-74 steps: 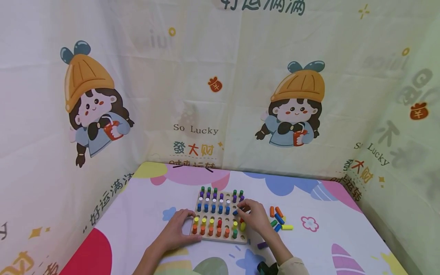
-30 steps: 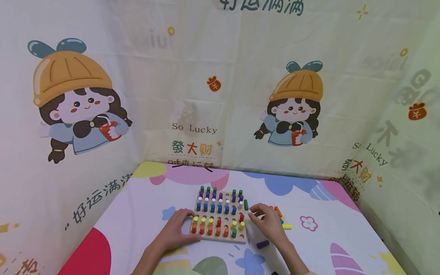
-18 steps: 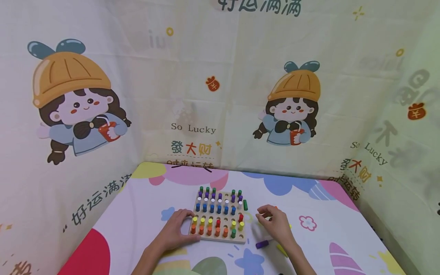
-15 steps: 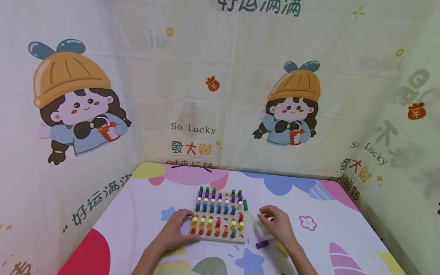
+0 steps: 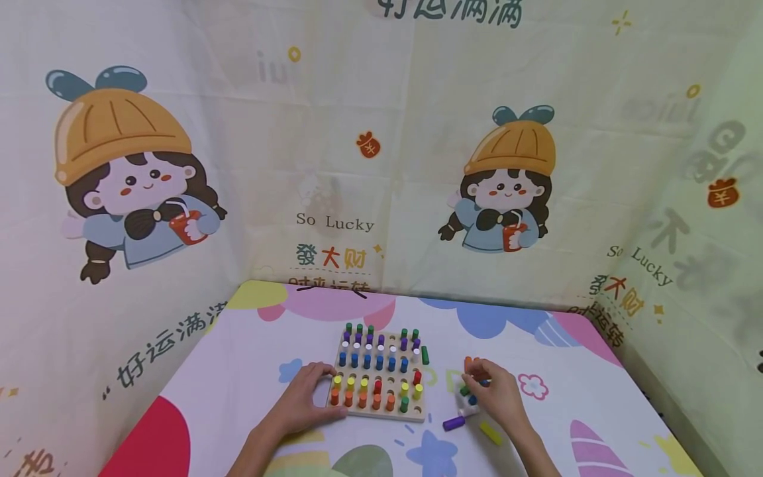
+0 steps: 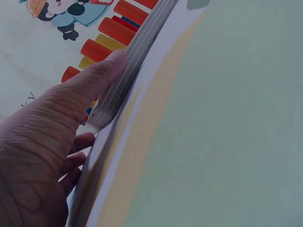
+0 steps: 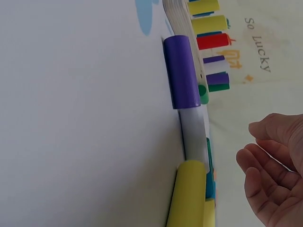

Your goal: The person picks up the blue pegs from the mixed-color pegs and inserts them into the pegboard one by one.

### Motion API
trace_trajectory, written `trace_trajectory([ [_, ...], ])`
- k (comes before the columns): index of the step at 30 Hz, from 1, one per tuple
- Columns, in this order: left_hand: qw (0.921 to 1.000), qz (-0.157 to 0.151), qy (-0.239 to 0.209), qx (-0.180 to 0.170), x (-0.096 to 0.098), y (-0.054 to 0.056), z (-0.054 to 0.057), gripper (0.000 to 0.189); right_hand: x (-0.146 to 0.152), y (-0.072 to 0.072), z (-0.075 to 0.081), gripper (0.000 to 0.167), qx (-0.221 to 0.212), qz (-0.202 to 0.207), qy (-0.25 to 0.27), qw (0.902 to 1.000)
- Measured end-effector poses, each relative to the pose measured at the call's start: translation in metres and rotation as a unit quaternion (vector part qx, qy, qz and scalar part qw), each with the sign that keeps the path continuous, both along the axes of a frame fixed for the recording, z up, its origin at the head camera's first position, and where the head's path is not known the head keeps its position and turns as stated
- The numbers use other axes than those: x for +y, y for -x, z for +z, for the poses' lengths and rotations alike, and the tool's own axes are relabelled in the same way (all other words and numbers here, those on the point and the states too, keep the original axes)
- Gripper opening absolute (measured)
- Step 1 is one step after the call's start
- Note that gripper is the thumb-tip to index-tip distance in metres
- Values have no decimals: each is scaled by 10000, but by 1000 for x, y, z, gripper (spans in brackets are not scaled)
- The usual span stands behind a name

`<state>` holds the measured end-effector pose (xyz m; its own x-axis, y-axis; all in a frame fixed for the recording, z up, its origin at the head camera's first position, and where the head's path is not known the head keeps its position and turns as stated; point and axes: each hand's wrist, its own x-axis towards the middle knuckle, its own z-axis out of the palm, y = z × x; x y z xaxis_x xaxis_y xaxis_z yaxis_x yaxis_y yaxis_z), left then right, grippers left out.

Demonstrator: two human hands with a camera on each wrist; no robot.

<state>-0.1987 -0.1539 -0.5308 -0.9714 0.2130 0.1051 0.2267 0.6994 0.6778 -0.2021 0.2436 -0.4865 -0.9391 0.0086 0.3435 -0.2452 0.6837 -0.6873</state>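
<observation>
My left hand [image 5: 306, 399] holds a wooden pegboard [image 5: 381, 413] at its near left corner, thumb along the front edge and fingers at the side. In the left wrist view the thumb lies against the board's layered edge [image 6: 135, 54]. Rows of coloured pegs stand in the board, among them orange pegs [image 5: 362, 401] and blue pegs [image 5: 367, 361]. My right hand [image 5: 496, 391] hovers over loose pegs to the right, fingers loosely bent and nothing between them. The right wrist view shows that hand [image 7: 274, 172] beside a purple peg [image 7: 182, 71], a white peg [image 7: 193, 135] and a yellow peg [image 7: 187, 198].
A green peg [image 5: 425, 355] lies against the board's right side. Orange pegs [image 5: 468, 363] and a dark green peg [image 5: 465, 390] partly show around the right hand. A patterned cloth [image 5: 238, 358] covers the table, and printed curtains [image 5: 411, 199] enclose it.
My right hand has left the board, where a blue peg it held now stands in a hole, and has moved right over the loose pegs. My left hand has stayed on the board.
</observation>
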Motion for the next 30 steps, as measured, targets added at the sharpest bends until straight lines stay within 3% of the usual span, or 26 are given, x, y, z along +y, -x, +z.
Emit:
trace_trajectory([
  [18, 9999, -90, -11, 49, -2, 0, -2, 76, 25, 2, -3, 19, -599, -365, -237, 9973],
  [30, 10000, -2, -15, -63, 0, -2, -1, 78, 34, 8, -7, 22, -694, -468, -326, 9960],
])
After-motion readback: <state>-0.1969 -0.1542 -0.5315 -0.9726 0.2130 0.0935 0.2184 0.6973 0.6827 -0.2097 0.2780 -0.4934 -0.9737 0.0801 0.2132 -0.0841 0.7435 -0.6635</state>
